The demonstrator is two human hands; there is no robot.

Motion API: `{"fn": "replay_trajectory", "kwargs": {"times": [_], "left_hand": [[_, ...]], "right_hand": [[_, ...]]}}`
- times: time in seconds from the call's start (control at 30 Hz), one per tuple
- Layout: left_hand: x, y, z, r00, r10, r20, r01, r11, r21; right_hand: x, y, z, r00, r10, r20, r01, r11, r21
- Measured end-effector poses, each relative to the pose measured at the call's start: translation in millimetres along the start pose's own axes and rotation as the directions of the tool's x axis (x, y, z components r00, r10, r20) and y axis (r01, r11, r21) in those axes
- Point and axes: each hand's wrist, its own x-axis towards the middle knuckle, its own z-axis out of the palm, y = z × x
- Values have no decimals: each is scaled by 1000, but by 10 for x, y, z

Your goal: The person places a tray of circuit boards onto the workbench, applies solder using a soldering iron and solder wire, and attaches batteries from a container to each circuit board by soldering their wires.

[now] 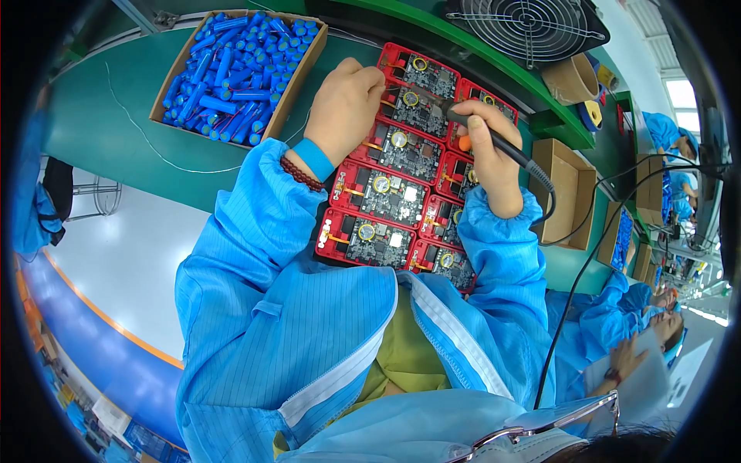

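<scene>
My right hand (494,158) grips a soldering iron (509,150) by its black handle, and the tip end points left over the circuit boards. My left hand (347,104) is closed in a pinch at the left edge of the upper boards. What its fingers hold is too small to make out. Beneath both hands lie red plastic cases (328,231) in two columns. Each visible case contains a dark circuit board (401,154) with a round coin cell ringed in yellow. My right hand hides part of the right column.
A cardboard box (309,58) of blue cylindrical batteries (231,77) stands at the far left. A thin pale wire (147,139) curves across the green table (93,123). To the right are an open cardboard box (567,193) and cables. A fan (529,27) stands behind; co-workers (610,320) sit at right.
</scene>
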Motion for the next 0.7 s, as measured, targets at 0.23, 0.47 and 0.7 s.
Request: {"fn": "replay_trajectory", "kwargs": {"times": [0.23, 0.47, 0.7], "left_hand": [[224, 30, 73, 984, -59, -168, 69, 996, 52], [421, -90, 293, 985, 11, -171, -9, 1000, 13], [470, -98, 307, 993, -6, -118, 11, 999, 46]], "right_hand": [[170, 57, -81, 989, -117, -95, 116, 993, -19], [346, 115, -10, 995, 19, -100, -17, 1000, 19], [386, 252, -26, 998, -39, -50, 39, 999, -11]]}}
